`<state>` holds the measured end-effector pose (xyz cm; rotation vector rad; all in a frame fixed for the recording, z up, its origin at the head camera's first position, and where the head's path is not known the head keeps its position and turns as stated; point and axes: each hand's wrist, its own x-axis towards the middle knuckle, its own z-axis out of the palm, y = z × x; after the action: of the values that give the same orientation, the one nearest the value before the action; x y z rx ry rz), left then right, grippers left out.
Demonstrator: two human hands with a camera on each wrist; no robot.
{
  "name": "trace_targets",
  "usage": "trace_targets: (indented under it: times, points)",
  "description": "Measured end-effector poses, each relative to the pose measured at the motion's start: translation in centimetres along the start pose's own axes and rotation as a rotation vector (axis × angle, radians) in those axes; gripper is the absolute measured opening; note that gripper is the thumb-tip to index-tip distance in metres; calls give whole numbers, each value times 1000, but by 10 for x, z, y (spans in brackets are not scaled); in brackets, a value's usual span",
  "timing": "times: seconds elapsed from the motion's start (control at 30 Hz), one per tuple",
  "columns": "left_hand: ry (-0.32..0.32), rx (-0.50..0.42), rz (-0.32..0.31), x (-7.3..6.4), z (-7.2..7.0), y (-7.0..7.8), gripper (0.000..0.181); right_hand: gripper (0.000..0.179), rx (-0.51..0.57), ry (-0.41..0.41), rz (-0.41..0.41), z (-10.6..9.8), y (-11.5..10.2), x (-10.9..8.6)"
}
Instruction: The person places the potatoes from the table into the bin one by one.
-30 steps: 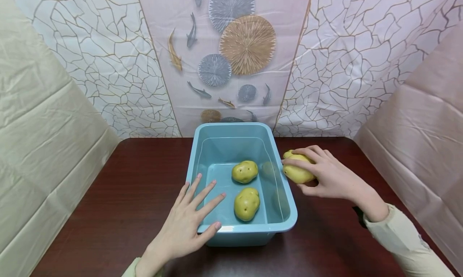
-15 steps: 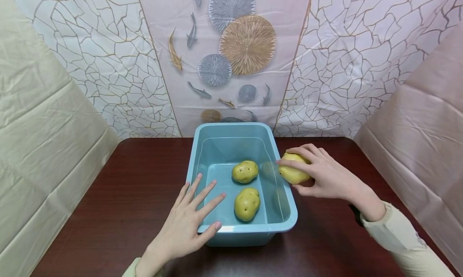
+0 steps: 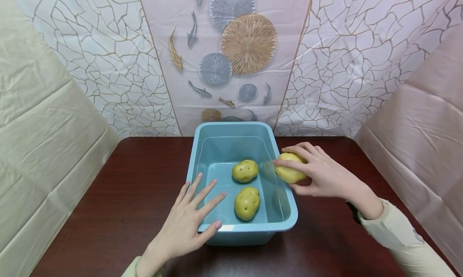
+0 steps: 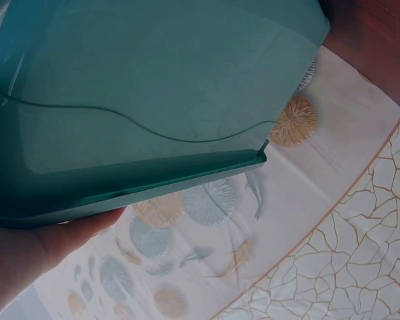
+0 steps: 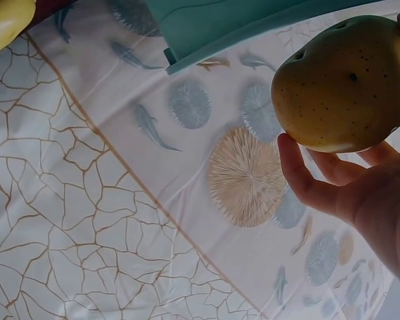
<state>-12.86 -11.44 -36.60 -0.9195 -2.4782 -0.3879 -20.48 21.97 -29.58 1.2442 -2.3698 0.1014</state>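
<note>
At the R rim of the blue plastic bin (image 3: pixel 246 228), R hand (image 3: pixel 323 174) has its grip curled round 1 potato (image 3: pixel 289 175); L hand (image 3: pixel 185 222), fingers spread, over near-L corner. 2 potatoes (image 3: pixel 247 204) inside. Poss. drop: smooth skin; a low pass might clip rim. Dark wood surface (image 3: pixel 144 196), koi-print backdrop (image 3: pixel 249 44), beige side drape (image 3: pixel 43 132).
</note>
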Motion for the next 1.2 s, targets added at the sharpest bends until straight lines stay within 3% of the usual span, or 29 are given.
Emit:
trace_targets:
  times: [0.73, 1.2]
  points:
    - [-30, -10, -10, 0, -2, 0, 51, 61, 23, -10, -41, 4, -3, 17]
    - [-6, -11, 6, 0, -1, 0, 50, 61, 31, -18, -66, 3, -6, 30]
